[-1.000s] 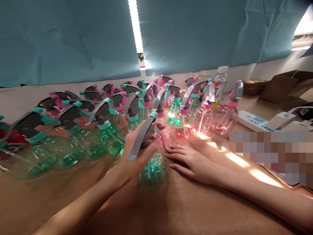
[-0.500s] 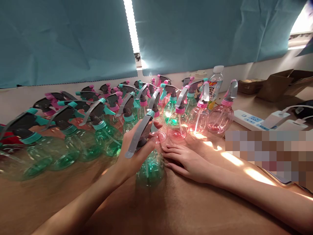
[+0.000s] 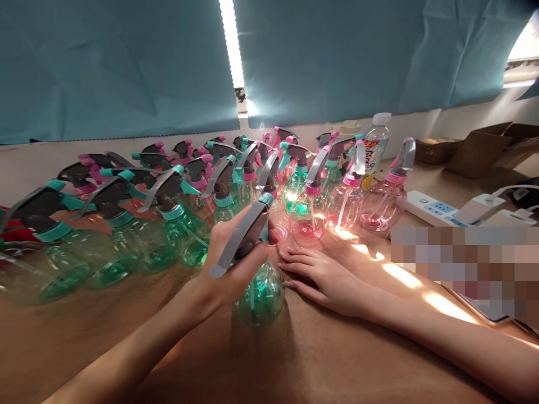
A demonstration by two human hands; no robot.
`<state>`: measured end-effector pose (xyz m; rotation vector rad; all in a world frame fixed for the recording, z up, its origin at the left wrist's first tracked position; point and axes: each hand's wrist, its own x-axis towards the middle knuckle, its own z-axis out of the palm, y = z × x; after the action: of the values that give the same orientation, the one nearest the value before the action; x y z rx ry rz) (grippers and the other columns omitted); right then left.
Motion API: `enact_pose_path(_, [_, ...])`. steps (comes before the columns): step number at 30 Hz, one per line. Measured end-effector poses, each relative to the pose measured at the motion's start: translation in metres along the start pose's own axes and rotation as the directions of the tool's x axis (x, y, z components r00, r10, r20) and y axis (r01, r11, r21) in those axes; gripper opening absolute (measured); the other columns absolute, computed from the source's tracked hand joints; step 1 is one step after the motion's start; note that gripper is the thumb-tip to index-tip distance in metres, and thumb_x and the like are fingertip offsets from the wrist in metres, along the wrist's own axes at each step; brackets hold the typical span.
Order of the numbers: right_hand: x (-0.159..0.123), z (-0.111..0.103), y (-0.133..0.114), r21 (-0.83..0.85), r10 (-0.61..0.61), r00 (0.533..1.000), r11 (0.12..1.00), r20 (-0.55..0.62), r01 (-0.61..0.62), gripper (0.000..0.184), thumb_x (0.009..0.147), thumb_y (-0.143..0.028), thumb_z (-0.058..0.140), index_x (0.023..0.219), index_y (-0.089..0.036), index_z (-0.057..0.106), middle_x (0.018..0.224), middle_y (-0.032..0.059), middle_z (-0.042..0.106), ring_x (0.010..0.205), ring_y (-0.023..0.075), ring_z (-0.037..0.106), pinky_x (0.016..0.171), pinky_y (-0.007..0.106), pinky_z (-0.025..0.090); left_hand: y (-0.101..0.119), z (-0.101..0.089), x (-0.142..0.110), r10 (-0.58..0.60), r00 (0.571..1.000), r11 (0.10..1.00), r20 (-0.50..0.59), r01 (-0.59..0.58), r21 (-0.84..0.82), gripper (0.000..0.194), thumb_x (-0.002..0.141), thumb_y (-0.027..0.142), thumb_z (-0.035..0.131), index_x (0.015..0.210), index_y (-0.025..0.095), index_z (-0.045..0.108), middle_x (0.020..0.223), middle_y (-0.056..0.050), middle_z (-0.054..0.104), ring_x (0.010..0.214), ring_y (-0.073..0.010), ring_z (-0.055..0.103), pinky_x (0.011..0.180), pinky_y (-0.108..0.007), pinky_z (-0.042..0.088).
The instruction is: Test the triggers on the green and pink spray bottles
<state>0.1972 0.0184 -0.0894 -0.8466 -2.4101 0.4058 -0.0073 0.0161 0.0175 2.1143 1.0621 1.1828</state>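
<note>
My left hand is wrapped round the dark spray head with a grey trigger of a green transparent spray bottle that stands on the brown table. My right hand lies flat on the table just right of that bottle, fingers stretched out and holding nothing, its fingertips close to the bottle's shoulder. Right behind both hands stand several pink spray bottles and green spray bottles.
Many more spray bottles crowd the table to the left and back. A clear drink bottle stands behind the pink ones. A white power strip, chargers, cardboard boxes and a blurred patch lie at the right. Teal curtains hang behind.
My left hand has tightened on the spray head, the thumb now curled over it and the trigger tilted a little lower. The right hand has stayed flat in place.
</note>
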Motion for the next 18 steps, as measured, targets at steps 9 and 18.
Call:
enact_pose_path(9, [0.000,-0.001,0.000,-0.004,-0.008,1.000,1.000,0.006,0.008,0.035,0.099,-0.031,0.051,0.129,-0.016,0.061,0.133,0.0114,0.063,0.127,0.0258,0.053,0.110,0.046,0.042,-0.011,0.005,-0.006,0.007,0.998,0.985,0.064,0.004,-0.172,0.029,0.086,0.020,0.055,0.115,0.021,0.059,0.101,-0.004,0.066,0.083,-0.0192,0.062,0.074,-0.034,0.052])
enact_pose_path(18, [0.000,-0.002,-0.001,-0.012,-0.007,1.000,1.000,0.007,0.008,0.035,0.100,-0.031,0.048,0.128,-0.015,0.062,0.133,0.0121,0.062,0.127,0.0256,0.054,0.110,0.045,0.042,-0.019,0.005,-0.011,0.007,0.997,0.967,0.075,0.013,-0.254,0.041,0.089,0.016,0.056,0.130,0.024,0.055,0.131,-0.006,0.062,0.115,-0.0233,0.061,0.097,-0.036,0.052])
